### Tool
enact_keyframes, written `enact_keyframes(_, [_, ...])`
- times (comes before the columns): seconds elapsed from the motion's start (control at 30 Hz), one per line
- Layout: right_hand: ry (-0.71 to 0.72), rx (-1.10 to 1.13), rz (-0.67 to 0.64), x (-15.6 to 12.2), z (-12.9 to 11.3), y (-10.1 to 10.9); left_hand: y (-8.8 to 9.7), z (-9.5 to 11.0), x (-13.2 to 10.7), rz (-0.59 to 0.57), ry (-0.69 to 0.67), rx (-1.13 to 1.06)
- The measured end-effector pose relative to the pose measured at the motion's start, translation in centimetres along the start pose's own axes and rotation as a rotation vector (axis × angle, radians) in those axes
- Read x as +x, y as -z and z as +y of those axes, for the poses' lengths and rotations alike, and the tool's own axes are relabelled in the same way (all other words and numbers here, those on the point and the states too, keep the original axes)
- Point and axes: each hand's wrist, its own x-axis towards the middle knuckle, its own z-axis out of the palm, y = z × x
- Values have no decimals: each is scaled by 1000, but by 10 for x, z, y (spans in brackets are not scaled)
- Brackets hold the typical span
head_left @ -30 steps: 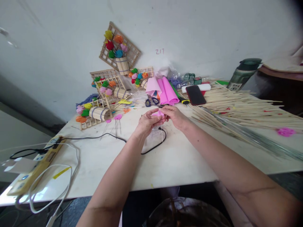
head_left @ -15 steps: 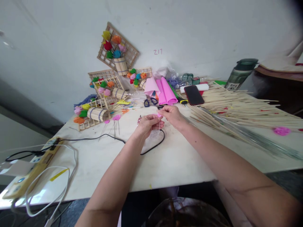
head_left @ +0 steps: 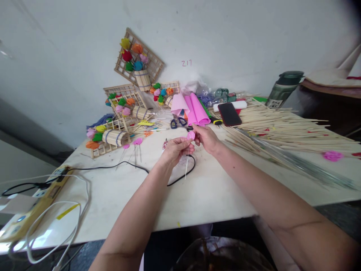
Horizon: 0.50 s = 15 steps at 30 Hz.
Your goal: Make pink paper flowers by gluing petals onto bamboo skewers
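Note:
Between finger and thumb, my left hand (head_left: 179, 148) pinches a small round pink paper petal (head_left: 191, 135) with a thin wire (head_left: 186, 167) hanging below it. My right hand (head_left: 205, 136) is closed at the petal's upper right edge, its fingertips partly hidden. More pink petals on wires (head_left: 137, 141) stand on the table to the left of my hands. Just beyond my fingers lie dark-handled scissors (head_left: 178, 122) and rolled pink crepe paper (head_left: 196, 109).
Small lattice frames with paper flowers (head_left: 113, 137) stand at the back left. Bamboo sticks (head_left: 282, 126), a phone (head_left: 229, 114) and a green bottle (head_left: 285, 89) are on the right. A power strip (head_left: 36, 203) and a black cable (head_left: 113, 165) lie left.
The petal now faces the camera more openly, and its wire hangs lower and tilts left. My right fingers have shifted slightly along its edge. The view has moved a little.

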Motion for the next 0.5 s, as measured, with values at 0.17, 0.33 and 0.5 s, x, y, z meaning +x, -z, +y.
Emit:
enact_keyframes(0.17, [31, -79, -61, -2, -4, 1, 1, 0, 0, -12, -1, 10])
enact_keyframes(0.33, [60, -142, -58, -1, -3, 2, 1, 0, 0, -6, 0, 12])
enact_keyframes(0.5, [104, -234, -48, 0, 0, 6, -1, 1, 0, -3, -4, 7])
